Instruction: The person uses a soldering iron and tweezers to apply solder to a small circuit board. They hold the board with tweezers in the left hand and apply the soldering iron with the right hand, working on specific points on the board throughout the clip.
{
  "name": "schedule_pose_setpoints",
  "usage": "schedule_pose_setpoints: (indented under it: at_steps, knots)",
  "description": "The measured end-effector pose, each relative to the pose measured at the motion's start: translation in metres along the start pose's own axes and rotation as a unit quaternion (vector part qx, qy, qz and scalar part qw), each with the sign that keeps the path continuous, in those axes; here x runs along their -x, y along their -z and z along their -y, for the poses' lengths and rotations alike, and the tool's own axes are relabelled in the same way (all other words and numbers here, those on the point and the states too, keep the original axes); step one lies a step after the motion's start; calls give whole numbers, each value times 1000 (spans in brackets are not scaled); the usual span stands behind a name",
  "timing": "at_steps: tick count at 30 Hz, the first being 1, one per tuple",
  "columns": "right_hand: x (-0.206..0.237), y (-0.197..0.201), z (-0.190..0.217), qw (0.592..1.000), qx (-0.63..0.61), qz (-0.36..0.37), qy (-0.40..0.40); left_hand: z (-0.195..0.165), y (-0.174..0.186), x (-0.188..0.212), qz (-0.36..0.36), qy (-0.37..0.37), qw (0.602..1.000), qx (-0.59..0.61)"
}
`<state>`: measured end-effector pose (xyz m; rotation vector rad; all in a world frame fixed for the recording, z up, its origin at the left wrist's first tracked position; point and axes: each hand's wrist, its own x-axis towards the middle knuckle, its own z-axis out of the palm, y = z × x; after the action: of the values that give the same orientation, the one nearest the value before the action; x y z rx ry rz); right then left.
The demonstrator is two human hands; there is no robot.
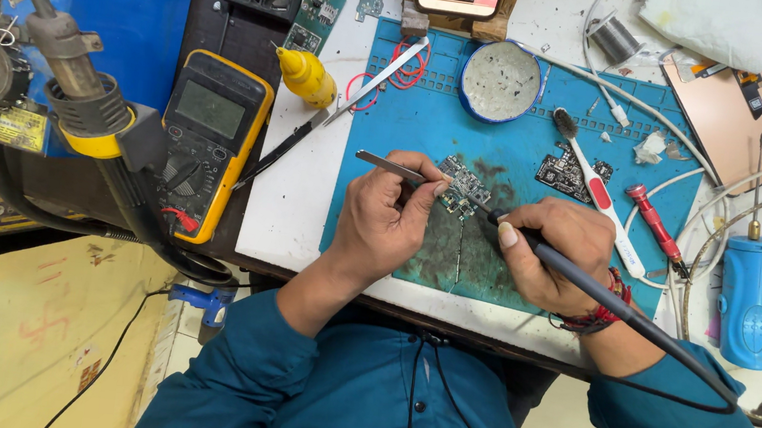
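Note:
My left hand (387,219) pinches metal tweezers (387,165) whose tips rest on a small green circuit board (463,185). That board lies on a stained blue work mat (512,152). My right hand (549,252) grips a dark soldering iron (602,292) like a pen, its tip touching the board's lower right edge. Its black cord trails off to the right over my teal sleeve.
A yellow multimeter (210,142) and a hot-air gun (80,84) sit left. On the mat are a round tin (501,81), a white brush (595,186), a second small board (563,171), a red screwdriver (655,226). A blue tool (749,299) stands right; a yellow bottle (306,76) lies near another pair of tweezers.

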<state>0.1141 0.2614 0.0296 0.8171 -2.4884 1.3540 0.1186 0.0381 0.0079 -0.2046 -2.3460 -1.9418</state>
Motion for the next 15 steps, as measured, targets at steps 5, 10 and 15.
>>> schedule_pose_setpoints:
  at_steps: [5, 10, 15]
  knots:
    - [0, 0, 0, 1000, 0, -2, -5, 0, 0, -1, 1, -2, 1000, -1]
    - [-1, 0, -1, 1000, -4, -7, 3, 0, -1, -1, 1, 2, 1000, 0]
    - [0, 0, -1, 1000, -2, -4, 1, 0, 0, -1, -2, -7, 1000, 0]
